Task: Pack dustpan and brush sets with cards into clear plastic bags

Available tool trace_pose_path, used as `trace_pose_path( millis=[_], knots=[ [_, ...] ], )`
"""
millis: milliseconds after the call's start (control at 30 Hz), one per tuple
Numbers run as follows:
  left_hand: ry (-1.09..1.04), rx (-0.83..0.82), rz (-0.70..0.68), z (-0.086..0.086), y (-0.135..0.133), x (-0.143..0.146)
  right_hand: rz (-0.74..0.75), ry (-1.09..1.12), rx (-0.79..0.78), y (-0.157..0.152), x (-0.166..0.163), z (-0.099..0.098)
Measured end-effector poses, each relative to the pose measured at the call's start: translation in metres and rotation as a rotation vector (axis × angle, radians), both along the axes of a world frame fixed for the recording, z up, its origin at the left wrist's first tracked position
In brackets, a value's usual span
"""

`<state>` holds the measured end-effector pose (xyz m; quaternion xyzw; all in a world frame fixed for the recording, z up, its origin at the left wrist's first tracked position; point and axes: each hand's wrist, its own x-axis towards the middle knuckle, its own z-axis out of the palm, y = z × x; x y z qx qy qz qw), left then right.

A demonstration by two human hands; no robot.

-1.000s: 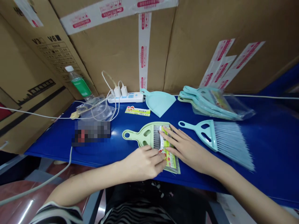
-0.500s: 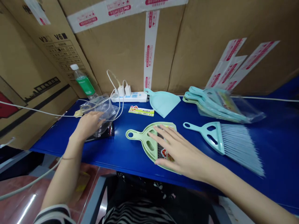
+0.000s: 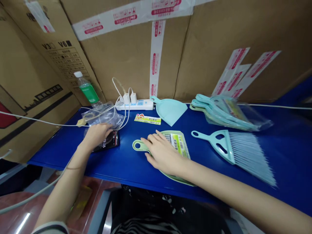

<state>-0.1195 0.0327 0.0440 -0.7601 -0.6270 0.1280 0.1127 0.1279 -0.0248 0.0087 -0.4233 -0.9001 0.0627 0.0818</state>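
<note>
My right hand (image 3: 163, 152) lies over a light green dustpan (image 3: 184, 138) with a matching brush nested in it. Its bent fingers and thumb are apart, around the base of the green handle (image 3: 137, 145), and do not look closed on it. A yellow-green label (image 3: 178, 144) shows beside the knuckles. On the left, my left hand (image 3: 97, 135) rests palm down against a crumpled clear plastic bag (image 3: 104, 115) and above a black package (image 3: 114, 139). Its fingers curl downward and are mostly hidden.
A light blue brush (image 3: 224, 146) lies at the right. Behind are a blue dustpan (image 3: 172, 109), bagged sets (image 3: 224, 112), a card label (image 3: 147, 119), a power strip (image 3: 143, 104) with white cables and a bottle (image 3: 89, 92). Cardboard (image 3: 134, 58) stands along the back.
My right hand has slid left over the green set toward its handle, baring the label. My left hand has shifted slightly right and down, showing more of the black package.
</note>
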Motion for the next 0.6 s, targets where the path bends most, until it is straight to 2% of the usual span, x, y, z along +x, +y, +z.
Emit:
trace_pose_path(
  millis=[233, 367, 467, 600],
  knots=[
    [0.044, -0.015, -0.031, 0.004, -0.002, 0.006, 0.055, 0.000, 0.138, 0.001, 0.006, -0.003],
    [0.001, 0.119, -0.091, -0.001, -0.009, 0.001, 0.053, 0.018, 0.204, -0.001, 0.015, -0.006],
    [-0.072, 0.299, -0.199, -0.009, -0.026, -0.003, 0.054, 0.049, 0.249, -0.001, 0.022, -0.009],
    [-0.230, 0.474, -0.473, -0.022, -0.057, -0.001, 0.070, 0.111, 0.269, 0.003, 0.029, -0.012]
  ],
)
